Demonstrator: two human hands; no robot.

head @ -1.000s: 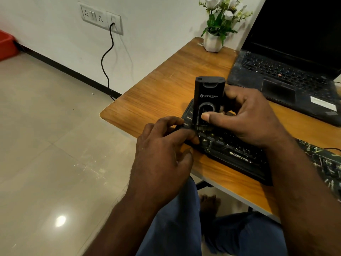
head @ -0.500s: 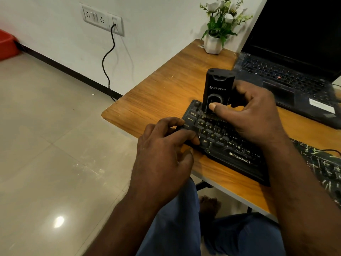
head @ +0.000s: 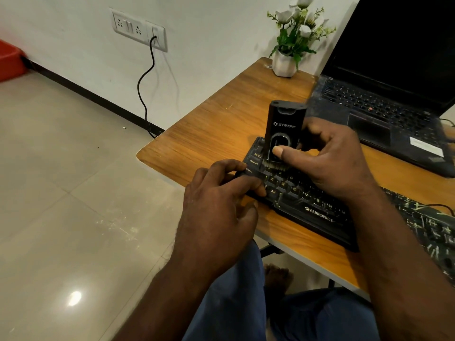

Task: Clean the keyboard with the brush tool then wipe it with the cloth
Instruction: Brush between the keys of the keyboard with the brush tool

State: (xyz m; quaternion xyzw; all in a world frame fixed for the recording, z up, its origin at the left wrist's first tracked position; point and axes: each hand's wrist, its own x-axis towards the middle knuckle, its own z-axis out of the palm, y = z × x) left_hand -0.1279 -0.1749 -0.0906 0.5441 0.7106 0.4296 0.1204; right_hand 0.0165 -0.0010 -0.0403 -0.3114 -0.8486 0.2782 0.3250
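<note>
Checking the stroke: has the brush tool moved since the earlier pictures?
Yes. The brush tool came toward the person, from the keyboard's far rows to the Caps Lock row.

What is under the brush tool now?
Under the brush tool lie keys of the keyboard, beside Caps Lock; its bristles touch them. Keys beneath it and the right hand are hidden.
</note>
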